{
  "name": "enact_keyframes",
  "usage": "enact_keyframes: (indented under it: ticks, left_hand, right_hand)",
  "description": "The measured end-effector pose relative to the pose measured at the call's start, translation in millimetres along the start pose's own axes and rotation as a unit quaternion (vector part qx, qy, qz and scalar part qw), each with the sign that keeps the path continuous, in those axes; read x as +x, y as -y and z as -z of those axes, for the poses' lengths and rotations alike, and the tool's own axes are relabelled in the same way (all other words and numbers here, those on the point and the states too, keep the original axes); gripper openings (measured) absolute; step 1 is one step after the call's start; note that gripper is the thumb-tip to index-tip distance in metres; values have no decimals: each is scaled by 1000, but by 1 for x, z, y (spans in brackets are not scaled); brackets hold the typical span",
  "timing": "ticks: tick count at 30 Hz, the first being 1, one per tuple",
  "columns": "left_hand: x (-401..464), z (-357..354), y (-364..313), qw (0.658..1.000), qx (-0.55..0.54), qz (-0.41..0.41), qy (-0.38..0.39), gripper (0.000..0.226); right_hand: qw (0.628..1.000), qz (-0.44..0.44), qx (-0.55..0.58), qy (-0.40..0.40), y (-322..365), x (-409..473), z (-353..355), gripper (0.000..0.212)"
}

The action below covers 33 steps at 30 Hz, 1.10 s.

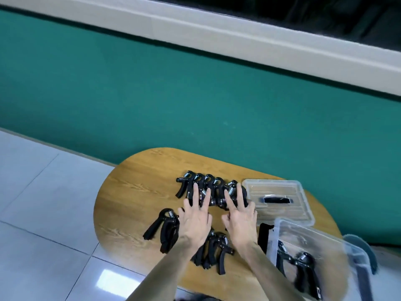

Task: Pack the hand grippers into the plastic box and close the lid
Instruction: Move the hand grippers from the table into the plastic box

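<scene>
Plastic box [321, 253] — clear, lid off, at the right end of the wooden table [130, 196], nearest the camera. Contents: at least two black hand grippers [303, 263] lying on the bottom; exact count cannot be told through the blur.

Lid [280, 200] — clear, with a black handle at its centre, lying flat on the table just beyond the box.

Row of hand grippers [204, 187] — five or so, black with metal springs, side by side at the table's far middle, just left of the lid.

Loose grippers — one cluster [165, 229] at left, another [214, 250] near the table's front edge, between the forearms.

Left hand [196, 220] — fingers straight and spread, tips resting on the row.

Right hand [239, 216] — likewise spread, fingertips on the row's right end.

Markings — no legible brand or writing on box, lid or grippers.

Surroundings — teal wall [152, 94], pale tiled floor [43, 213].
</scene>
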<state>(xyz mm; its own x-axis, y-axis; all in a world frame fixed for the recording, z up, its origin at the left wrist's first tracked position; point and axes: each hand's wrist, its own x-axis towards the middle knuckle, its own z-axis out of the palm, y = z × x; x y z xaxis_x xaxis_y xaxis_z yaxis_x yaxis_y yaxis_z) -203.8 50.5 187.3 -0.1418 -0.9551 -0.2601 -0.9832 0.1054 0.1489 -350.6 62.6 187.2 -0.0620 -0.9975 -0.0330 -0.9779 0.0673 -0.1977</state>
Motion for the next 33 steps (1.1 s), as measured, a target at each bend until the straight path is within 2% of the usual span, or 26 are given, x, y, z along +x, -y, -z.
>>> enact_keyframes:
  ticks: [10, 20, 25, 33]
  left_hand:
    - [-16, -16, -139, 996, 23, -85, -13, 76]
    - [-40, -72, -275, 989, 13, -142, 42, 75]
    - [-46, -103, -309, 986, 38, -145, 72, 75]
    - [-33, -157, -329, 982, 47, -124, 135, 78]
  right_hand:
    - [994, -90, 47, -51, -130, -50, 30, 85]
    - [987, -157, 36, -2, -275, -112, 25, 80]
    - [980, -183, 55, 52, -313, -132, 6, 78]
    - [968, -207, 115, 87, -349, -138, -39, 76]
